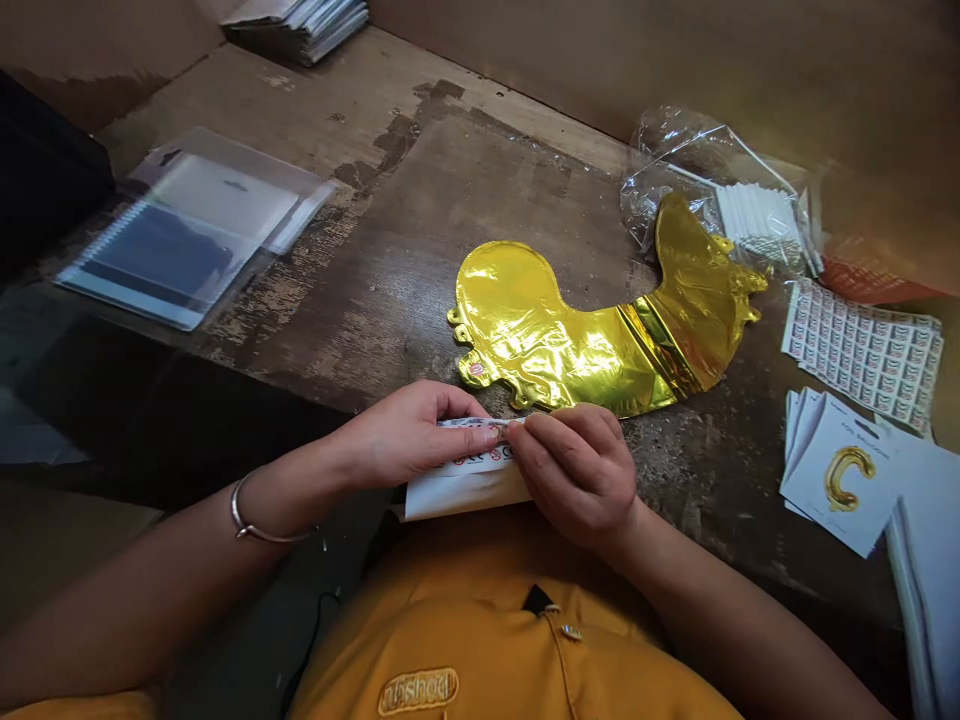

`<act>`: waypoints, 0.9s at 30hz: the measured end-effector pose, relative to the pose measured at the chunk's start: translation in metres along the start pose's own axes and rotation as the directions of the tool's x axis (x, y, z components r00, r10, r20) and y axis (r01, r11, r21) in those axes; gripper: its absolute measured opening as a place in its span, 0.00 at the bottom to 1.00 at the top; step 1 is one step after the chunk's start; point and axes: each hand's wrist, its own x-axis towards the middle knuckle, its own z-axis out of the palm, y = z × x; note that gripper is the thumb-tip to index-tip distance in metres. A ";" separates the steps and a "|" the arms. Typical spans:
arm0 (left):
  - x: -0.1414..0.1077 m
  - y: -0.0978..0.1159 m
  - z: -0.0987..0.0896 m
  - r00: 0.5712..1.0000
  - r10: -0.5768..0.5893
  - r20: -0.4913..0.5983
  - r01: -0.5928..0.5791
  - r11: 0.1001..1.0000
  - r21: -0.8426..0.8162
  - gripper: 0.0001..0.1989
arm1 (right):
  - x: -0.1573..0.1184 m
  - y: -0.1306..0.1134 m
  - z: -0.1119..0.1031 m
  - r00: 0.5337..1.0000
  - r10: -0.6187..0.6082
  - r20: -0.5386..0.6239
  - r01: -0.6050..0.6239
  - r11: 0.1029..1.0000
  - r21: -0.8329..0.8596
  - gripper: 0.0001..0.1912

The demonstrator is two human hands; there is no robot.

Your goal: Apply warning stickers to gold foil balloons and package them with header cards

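Observation:
My left hand (424,435) pinches a white sheet of stickers (469,467) printed with small black and red marks, thumb on top. My right hand (577,465) is closed, its thumb and forefinger pinched at the sheet's upper edge beside my left thumb. Whether a single sticker is between those fingertips is too small to tell. Just beyond my hands lies a flat gold foil balloon (577,345), curved like a letter C, with a crease band across it and small tabs along its edges. A round reddish mark sits on one tab.
Clear plastic sleeves (202,220) lie at the left. At the back right are a bag of white sticks (757,220) and a red basket (877,270). Another sticker sheet (866,350) and cards with a gold C (840,475) lie at the right. Papers (300,25) are stacked behind.

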 end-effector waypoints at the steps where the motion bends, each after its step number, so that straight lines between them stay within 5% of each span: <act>1: 0.000 0.000 -0.001 1.000 -0.005 0.012 0.005 1.000 -0.003 0.17 | 0.001 0.001 0.002 1.000 0.012 0.003 -0.012 0.999 0.047 0.12; 8: -0.002 -0.006 -0.009 0.997 -0.063 0.037 0.063 0.998 0.002 0.19 | 0.007 -0.008 0.001 0.998 0.061 0.018 -0.063 0.984 0.168 0.13; 11: -0.011 -0.002 -0.008 1.000 0.016 0.021 -0.019 0.988 0.156 0.15 | 0.017 -0.005 -0.008 0.967 0.254 -0.032 -0.246 0.955 0.165 0.09; 13: -0.020 0.003 -0.007 0.981 0.194 0.001 -0.178 0.896 0.407 0.10 | 0.026 0.006 -0.010 0.851 0.519 -0.079 -0.495 0.843 0.212 0.05; 16: -0.024 0.006 -0.009 0.870 0.493 0.026 -0.314 0.512 0.800 0.09 | 0.038 0.026 0.001 0.590 0.807 -0.001 -0.743 0.544 0.390 0.04; 18: -0.017 0.003 -0.013 0.821 0.564 0.083 -0.298 0.300 0.906 0.09 | 0.041 0.033 0.016 0.523 0.844 0.122 -0.784 0.420 0.457 0.06; 21: -0.002 -0.004 -0.021 0.824 0.543 0.163 -0.322 0.212 0.923 0.09 | 0.039 0.033 0.039 0.549 0.817 0.173 -0.799 0.453 0.396 0.06; 27: 0.005 -0.009 -0.026 0.835 0.517 0.188 -0.357 0.249 0.900 0.08 | 0.033 0.029 0.053 0.584 0.807 0.087 -0.796 0.549 0.254 0.07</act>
